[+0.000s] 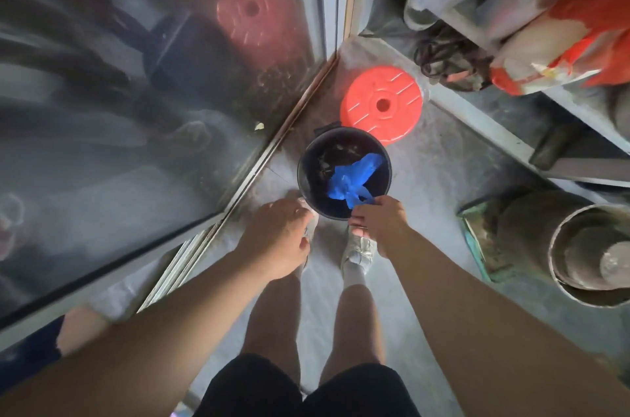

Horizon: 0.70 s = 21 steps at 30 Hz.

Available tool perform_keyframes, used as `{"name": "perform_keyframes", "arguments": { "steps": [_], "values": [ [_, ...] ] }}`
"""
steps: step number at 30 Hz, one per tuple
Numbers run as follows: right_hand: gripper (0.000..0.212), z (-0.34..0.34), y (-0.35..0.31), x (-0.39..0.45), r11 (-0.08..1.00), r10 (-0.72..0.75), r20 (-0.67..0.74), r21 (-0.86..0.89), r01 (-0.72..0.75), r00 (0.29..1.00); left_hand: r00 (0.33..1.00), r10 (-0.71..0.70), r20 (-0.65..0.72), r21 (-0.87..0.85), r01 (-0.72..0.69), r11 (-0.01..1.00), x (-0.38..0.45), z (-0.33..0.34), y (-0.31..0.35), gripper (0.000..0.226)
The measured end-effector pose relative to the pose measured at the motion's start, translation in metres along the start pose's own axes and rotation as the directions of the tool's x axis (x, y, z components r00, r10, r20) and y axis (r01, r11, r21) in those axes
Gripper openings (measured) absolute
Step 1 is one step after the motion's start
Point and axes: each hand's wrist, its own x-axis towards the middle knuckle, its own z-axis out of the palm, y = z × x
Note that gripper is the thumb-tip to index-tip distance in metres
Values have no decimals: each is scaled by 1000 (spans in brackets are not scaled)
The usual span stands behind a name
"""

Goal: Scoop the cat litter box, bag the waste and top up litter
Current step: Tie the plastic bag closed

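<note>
A dark round bin (pixel 308 174) stands on the grey floor just ahead of my feet, with dark debris inside. A blue plastic bag (pixel 351 177) lies in the bin's right half. My right hand (pixel 378 218) pinches the bag's near end at the bin's near rim. My left hand (pixel 279 235) hovers by the bin's near left rim with fingers curled down; I cannot tell whether it touches the rim or holds anything.
A red round lid (pixel 381 104) lies on the floor behind the bin. A glass door (pixel 136 92) runs along the left. Shelving (pixel 511 109) with an orange-white sack (pixel 559 51) and tangled cord stands right. Stacked dusty pots (pixel 593 253) sit at the right.
</note>
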Motion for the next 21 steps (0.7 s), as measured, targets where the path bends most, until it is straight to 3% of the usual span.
{"name": "perform_keyframes", "arguments": {
  "steps": [1,9,15,19,21],
  "values": [
    [12,0,2,11,1000,20,6,14,-20,1000,1000,-6,14,5,6,1000,5,5,-2,31],
    [26,-5,20,78,998,63,-8,26,-63,998,996,-35,84,34,33,999,27,41,-17,33],
    [28,-3,17,90,993,17,103,-117,-5,995,996,-40,76,31,38,999,28,51,-14,33],
    [8,0,23,90,994,-51,9,-95,52,999,997,-37,67,19,36,999,28,49,-11,33],
    [10,-4,25,89,989,-55,-8,-137,53,998,998,-34,60,21,33,999,28,47,-11,31]
  ]
}}
